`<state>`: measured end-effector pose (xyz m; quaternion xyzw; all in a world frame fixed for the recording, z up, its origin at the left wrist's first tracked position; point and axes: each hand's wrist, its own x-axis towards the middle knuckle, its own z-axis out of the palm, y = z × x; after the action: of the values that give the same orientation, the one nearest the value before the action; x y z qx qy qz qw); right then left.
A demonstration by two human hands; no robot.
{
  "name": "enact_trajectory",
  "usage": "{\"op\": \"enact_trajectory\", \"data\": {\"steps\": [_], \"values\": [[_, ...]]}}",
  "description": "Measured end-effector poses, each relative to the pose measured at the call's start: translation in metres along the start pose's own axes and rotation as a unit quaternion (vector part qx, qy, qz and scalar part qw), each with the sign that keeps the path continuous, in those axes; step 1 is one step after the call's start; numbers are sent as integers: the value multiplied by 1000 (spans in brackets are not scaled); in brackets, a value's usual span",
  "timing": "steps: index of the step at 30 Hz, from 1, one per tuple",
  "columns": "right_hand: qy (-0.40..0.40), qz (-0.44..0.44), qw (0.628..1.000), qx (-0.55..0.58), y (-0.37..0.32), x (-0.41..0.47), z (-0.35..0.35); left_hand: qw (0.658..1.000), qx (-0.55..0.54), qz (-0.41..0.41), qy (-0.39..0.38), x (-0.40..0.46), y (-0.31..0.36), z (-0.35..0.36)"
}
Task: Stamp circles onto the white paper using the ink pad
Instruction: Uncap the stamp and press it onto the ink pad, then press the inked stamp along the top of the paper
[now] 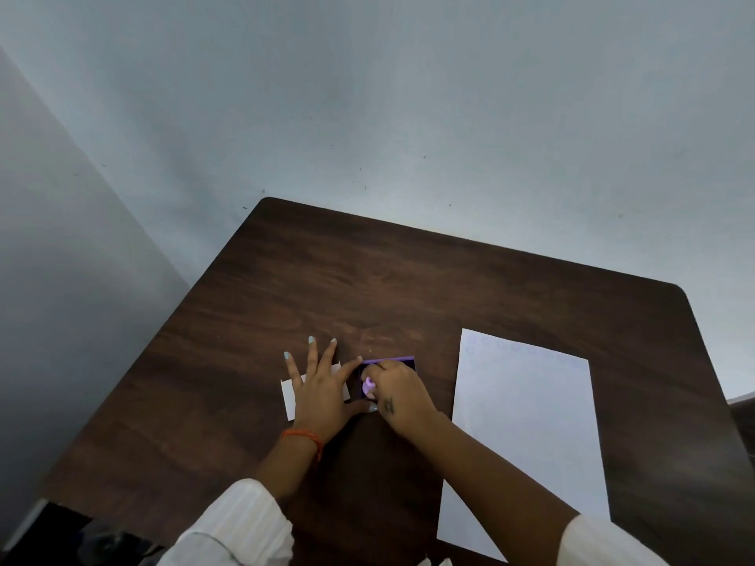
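Faint lilac rings are seen in a row, with one more below it, along the far edge of the white paper, so a start on the stamping is judged to be made; most of the sheet is left bare and much work is judged to remain. A small purple stamp is held by the right hand, its fingers closed narrowly around it, and is pressed down into the purple ink pad, which lies at about 9 o'clock from the paper, near it but apart; re-inking is judged to be the step in hand. The left hand is laid flat, fingers spread wide, on a white card or lid touching the pad's 9 o'clock side, holding nothing; whether it is the pad's cover cannot be told. Nothing is seen on the dark wooden surface between pad and paper to hinder the stamp's way across.
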<state>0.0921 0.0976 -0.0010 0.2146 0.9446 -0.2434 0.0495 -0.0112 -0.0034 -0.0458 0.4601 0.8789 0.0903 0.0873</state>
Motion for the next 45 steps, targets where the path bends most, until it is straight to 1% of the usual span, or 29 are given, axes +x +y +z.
{"op": "enact_trajectory", "data": {"steps": [1, 2, 3, 4, 6, 7, 9, 10, 11, 12, 13, 15, 19, 25, 28, 31, 33, 36, 42, 45], "values": [[-1, 19, 999, 40, 1, 1, -4, 1000, 2, 0, -1, 0, 0, -1], [13, 50, 993, 109, 2, -1, -8, 1000, 2, -1, -1, -1, 1, -2], [36, 85, 976, 197, 3, -3, -12, 1000, 3, -3, -2, 0, 2, -3], [73, 112, 950, 283, 5, -7, -15, 1000, 5, -5, -6, -1, 3, -4], [151, 172, 873, 431, 15, -17, -21, 1000, 11, -7, -17, -1, 6, -5], [163, 210, 823, 502, 22, -23, -24, 1000, 11, -7, -21, -1, 8, -6], [142, 270, 722, 621, 39, -36, -28, 1000, 6, -2, -17, -2, 11, -7], [133, 283, 674, 669, 47, -45, -31, 1000, -2, 5, -10, -2, 15, -7], [132, 289, 633, 706, 55, -53, -32, 1000, -13, 12, -2, -1, 18, -7], [139, 294, 604, 728, 62, -63, -33, 1000, -24, 19, 3, 0, 23, -7], [147, 298, 584, 740, 69, -72, -33, 999, -34, 25, 8, 2, 28, -7], [166, 302, 557, 755, 78, -90, -32, 998, -47, 39, 16, 7, 41, -7], [196, 292, 526, 774, 95, -120, -32, 995, -49, 84, 17, 16, 72, -3], [235, 271, 456, 814, 121, -146, -38, 987, -25, 157, -14, 28, 111, 4], [249, 271, 440, 820, 132, -146, -40, 983, -2, 180, -31, 37, 125, 5], [256, 281, 441, 813, 140, -139, -44, 981, 2, 190, -44, 49, 134, 6], [257, 289, 457, 801, 145, -131, -47, 979, 13, 195, -50, 58, 138, 8], [259, 303, 490, 775, 148, -115, -53, 977, 39, 201, -61, 72, 140, 12], [255, 333, 532, 736, 154, -86, -60, 970, 63, 216, -95, 89, 138, 22], [270, 350, 568, 694, 157, -75, -58, 970, 64, 210, -103, 90, 134, 24]]}}
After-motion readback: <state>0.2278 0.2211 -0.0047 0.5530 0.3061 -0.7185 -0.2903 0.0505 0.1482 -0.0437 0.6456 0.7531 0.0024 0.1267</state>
